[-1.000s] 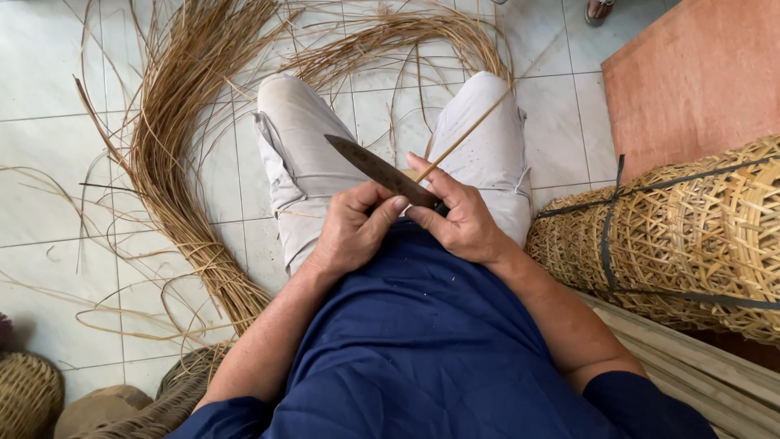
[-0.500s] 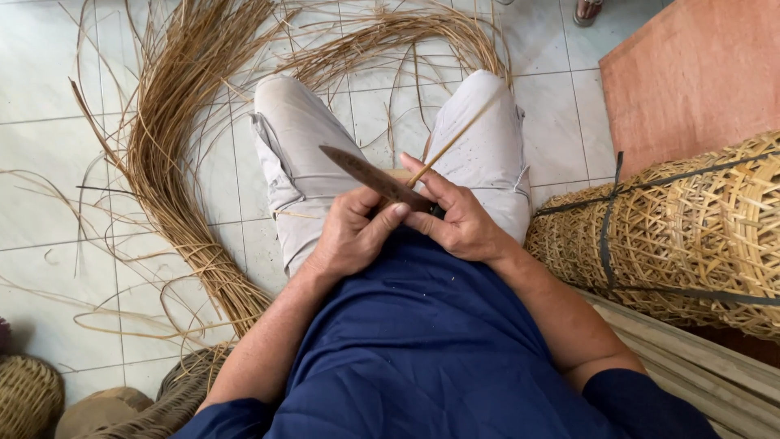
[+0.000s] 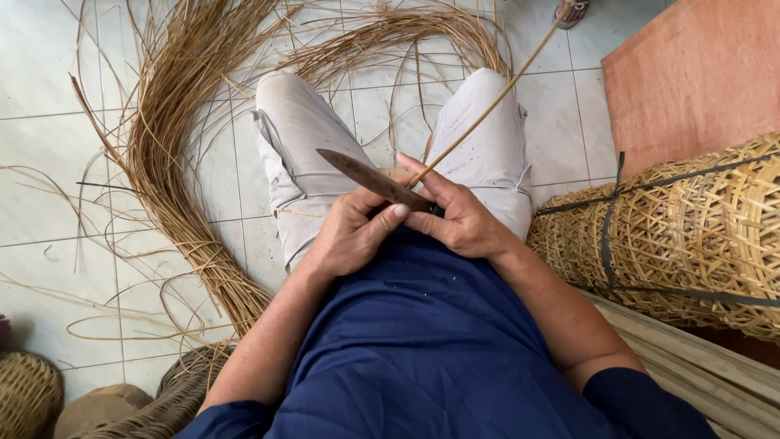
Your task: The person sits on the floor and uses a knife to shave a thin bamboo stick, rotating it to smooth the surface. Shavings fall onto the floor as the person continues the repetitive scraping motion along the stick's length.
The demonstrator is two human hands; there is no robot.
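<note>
- Head view looks down on both hands meeting over the lap, between the two knees in pale trousers (image 3: 301,162).
- Left hand (image 3: 349,236) is clenched around the handle of a knife (image 3: 370,180); its thumb lies forward along the handle, and the dark, worn blade points up and to the left over the left thigh.
- Right hand (image 3: 459,219) is closed on a thin cane strip (image 3: 487,106), pinching it just beside the blade; the two hands touch.
- From the grip the cane strip runs up and to the right, over the right knee, towards the far edge of the floor.
- Judging by its straight line with no sag, the cane strip looks light and springy, stiff along its length yet likely to split or snap if bent sharply; holding it close to the blade, as here, seems the steadiest place.
- Knife looks rigid and sharp-edged, best held by the handle only.
- Outward on the tiled floor (image 3: 49,81), a big curved bundle of cane strands (image 3: 171,146) sweeps round the left side and behind the knees.
- Along the right edge of the floor lies a roll of woven cane mesh (image 3: 691,228) bound with dark straps, and beyond it a reddish board (image 3: 691,73).
- Small woven baskets (image 3: 28,394) sit at the near left corner.
</note>
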